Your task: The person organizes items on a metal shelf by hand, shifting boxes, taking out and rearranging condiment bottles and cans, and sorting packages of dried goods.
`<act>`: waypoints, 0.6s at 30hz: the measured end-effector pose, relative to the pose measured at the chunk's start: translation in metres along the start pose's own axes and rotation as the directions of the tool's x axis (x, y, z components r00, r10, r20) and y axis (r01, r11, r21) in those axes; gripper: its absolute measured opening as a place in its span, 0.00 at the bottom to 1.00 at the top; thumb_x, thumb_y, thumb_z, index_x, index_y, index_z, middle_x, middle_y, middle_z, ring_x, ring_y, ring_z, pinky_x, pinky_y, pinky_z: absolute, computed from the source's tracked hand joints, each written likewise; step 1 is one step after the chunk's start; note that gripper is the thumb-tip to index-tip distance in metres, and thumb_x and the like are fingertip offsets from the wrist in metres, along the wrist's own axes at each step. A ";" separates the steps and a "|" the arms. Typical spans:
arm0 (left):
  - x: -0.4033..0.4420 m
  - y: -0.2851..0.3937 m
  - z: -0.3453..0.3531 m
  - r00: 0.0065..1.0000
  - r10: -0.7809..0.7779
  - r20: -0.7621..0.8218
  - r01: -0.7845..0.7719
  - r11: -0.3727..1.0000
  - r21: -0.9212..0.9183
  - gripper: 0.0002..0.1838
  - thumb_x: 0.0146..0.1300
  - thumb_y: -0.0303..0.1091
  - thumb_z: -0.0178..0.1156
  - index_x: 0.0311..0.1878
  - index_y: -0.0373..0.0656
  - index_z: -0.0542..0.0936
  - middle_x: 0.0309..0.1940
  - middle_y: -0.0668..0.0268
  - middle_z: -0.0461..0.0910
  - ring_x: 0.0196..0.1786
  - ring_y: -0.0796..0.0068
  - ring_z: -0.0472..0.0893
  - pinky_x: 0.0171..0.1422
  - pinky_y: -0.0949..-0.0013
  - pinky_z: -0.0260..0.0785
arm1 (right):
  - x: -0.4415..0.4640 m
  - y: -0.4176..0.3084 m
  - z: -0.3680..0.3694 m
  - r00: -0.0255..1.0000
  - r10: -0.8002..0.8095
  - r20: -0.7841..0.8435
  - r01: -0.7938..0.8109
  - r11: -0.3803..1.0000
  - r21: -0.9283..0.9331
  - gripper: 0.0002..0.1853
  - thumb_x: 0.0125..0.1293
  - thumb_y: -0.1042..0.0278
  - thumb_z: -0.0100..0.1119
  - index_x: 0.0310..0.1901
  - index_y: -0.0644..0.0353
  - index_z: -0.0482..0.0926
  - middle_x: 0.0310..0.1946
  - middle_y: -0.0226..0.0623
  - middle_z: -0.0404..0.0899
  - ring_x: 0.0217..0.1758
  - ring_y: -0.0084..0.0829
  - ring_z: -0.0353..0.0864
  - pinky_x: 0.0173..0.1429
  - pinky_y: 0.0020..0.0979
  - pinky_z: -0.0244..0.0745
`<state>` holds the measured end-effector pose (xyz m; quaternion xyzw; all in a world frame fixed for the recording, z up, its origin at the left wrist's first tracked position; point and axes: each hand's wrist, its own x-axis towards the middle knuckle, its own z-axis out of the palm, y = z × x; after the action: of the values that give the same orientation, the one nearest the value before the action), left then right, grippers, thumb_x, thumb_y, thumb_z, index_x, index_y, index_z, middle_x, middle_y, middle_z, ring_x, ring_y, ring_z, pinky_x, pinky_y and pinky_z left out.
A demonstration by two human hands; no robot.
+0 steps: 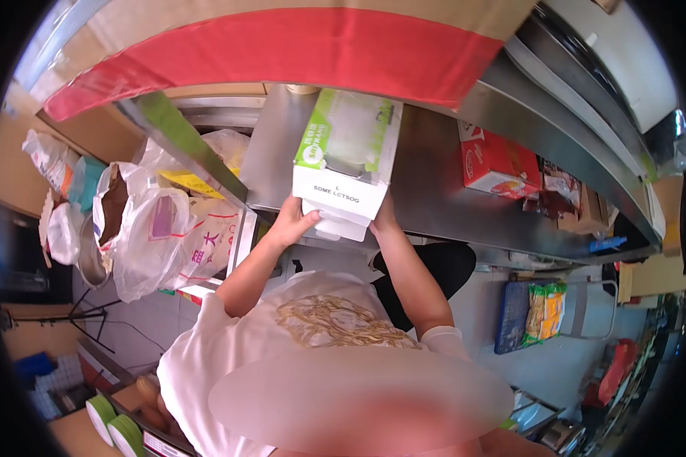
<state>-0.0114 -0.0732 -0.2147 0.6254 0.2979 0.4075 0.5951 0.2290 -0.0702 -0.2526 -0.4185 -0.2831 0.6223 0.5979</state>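
"Head view: state the position of the green-and-white carton (347, 164)."

"The carton lies directly ahead of the torso, over the near part of the metal worktop (431, 171). Its near end reaches the front edge. Whether its underside touches the metal cannot be told from this angle."

"Specify its long axis."

"The long axis runs away from the torso, with the far end angled slightly to the right. The printed end panel faces the torso; a white flap (343, 227) projects below it."

"Which hand is nearer?"

"Neither. Both hands are in contact at the near end. The carton body extends forward from the fingers."

"Report the state of the fingers."

"Left hand (288, 222): closed on the near left corner, thumb beside the flap. Right hand (386, 216): holding the near right corner from the side; most of its fingers are hidden by the carton, so their exact spread cannot be read."

"Describe the arm pose."

"Left forearm (245, 273) and right forearm (413, 276) extend forward and converge on the carton, elbows set wider than the wrists."

"List adjacent items."

"A red box (499, 164) sits farther right on the worktop; plastic bags (141, 228) are to the left."
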 end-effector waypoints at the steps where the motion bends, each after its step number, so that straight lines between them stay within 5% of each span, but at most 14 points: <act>1: -0.001 0.000 0.002 1.000 -0.011 -0.025 0.011 1.000 0.015 0.50 0.68 0.58 0.70 0.79 0.31 0.61 0.72 0.51 0.72 0.75 0.59 0.69 0.81 0.56 0.59 | -0.003 -0.003 0.003 1.000 0.010 -0.004 -0.010 1.000 -0.002 0.48 0.81 0.23 0.31 0.86 0.55 0.51 0.83 0.44 0.57 0.85 0.41 0.58 0.85 0.40 0.56; 7: 0.002 -0.009 0.006 0.996 0.010 -0.084 0.000 0.993 0.118 0.42 0.69 0.40 0.65 0.80 0.33 0.59 0.72 0.51 0.71 0.76 0.60 0.68 0.82 0.57 0.58 | -0.013 -0.019 0.014 1.000 0.012 0.008 -0.012 1.000 0.018 0.46 0.82 0.25 0.31 0.84 0.56 0.56 0.81 0.44 0.63 0.83 0.38 0.62 0.84 0.39 0.57; 12: 0.001 -0.012 0.005 0.993 0.014 -0.119 -0.006 0.998 0.069 0.39 0.68 0.38 0.65 0.78 0.30 0.63 0.70 0.49 0.73 0.74 0.60 0.70 0.81 0.57 0.60 | 0.014 0.023 -0.022 0.997 -0.071 -0.007 0.071 0.997 -0.036 0.43 0.84 0.29 0.33 0.84 0.57 0.56 0.81 0.44 0.61 0.84 0.38 0.61 0.85 0.39 0.55; 14: -0.001 -0.020 0.001 0.992 -0.046 -0.119 0.054 0.997 0.064 0.37 0.68 0.39 0.65 0.75 0.29 0.66 0.68 0.49 0.75 0.72 0.60 0.72 0.79 0.56 0.61 | 0.011 0.032 -0.031 0.994 -0.060 -0.094 0.069 0.993 0.096 0.25 0.84 0.51 0.49 0.69 0.59 0.75 0.61 0.40 0.83 0.62 0.34 0.85 0.65 0.37 0.81; 16: -0.003 -0.032 -0.009 0.990 -0.136 -0.037 0.138 0.989 0.059 0.41 0.72 0.44 0.64 0.78 0.28 0.60 0.72 0.53 0.70 0.74 0.62 0.69 0.80 0.58 0.60 | 0.009 0.018 -0.012 0.994 -0.088 -0.065 0.089 0.996 0.017 0.37 0.86 0.33 0.33 0.78 0.57 0.64 0.71 0.41 0.70 0.74 0.35 0.69 0.77 0.37 0.65; 17: -0.004 -0.038 -0.014 0.981 -0.193 -0.030 0.195 0.975 0.107 0.41 0.72 0.44 0.63 0.78 0.28 0.60 0.72 0.53 0.71 0.73 0.62 0.69 0.80 0.59 0.60 | 0.006 0.016 -0.009 0.991 -0.009 -0.134 0.025 0.993 0.114 0.35 0.86 0.34 0.35 0.71 0.57 0.74 0.60 0.39 0.82 0.62 0.32 0.83 0.67 0.35 0.78; 18: -0.004 -0.035 -0.011 0.990 -0.139 -0.035 0.142 0.988 0.068 0.40 0.73 0.43 0.62 0.78 0.28 0.60 0.71 0.53 0.71 0.73 0.62 0.70 0.80 0.59 0.60 | 0.010 0.014 -0.012 0.995 -0.051 -0.084 0.049 0.998 -0.024 0.39 0.85 0.30 0.31 0.74 0.57 0.72 0.62 0.40 0.81 0.64 0.33 0.82 0.69 0.35 0.77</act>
<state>-0.0191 -0.0669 -0.2500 0.6170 0.3644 0.3634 0.5954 0.2324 -0.0639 -0.2723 -0.4437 -0.2751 0.5857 0.6200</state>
